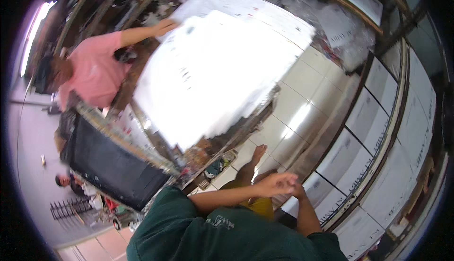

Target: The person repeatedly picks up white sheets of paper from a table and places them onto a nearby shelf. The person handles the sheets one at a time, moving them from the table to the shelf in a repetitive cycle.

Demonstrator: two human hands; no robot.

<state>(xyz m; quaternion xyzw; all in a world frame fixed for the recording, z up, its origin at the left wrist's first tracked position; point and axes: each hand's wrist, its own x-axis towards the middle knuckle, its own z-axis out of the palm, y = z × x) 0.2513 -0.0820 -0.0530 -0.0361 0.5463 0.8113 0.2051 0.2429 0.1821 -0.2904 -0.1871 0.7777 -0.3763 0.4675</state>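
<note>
My left hand (276, 184) reaches across in front of my body, its blurred fingers loosely apart and nothing visible in them. Just beside it, partly covered by its fingertips, is my right hand (299, 193); its own fingers are mostly hidden. Whether the two hands touch I cannot tell. To their right lie flat white printed sheets (333, 152) in dark-edged rows. Beyond my left arm, a stack of large white sheets (213, 72) covers a worn table, well apart from both hands.
At the far left, a person in a pink shirt (97, 62) rests a hand on the white stack's edge. A black framed panel (111, 157) stands nearer. Clear plastic wrapping (340, 34) lies at the back right. White floor tiles (302, 81) run between table and rows.
</note>
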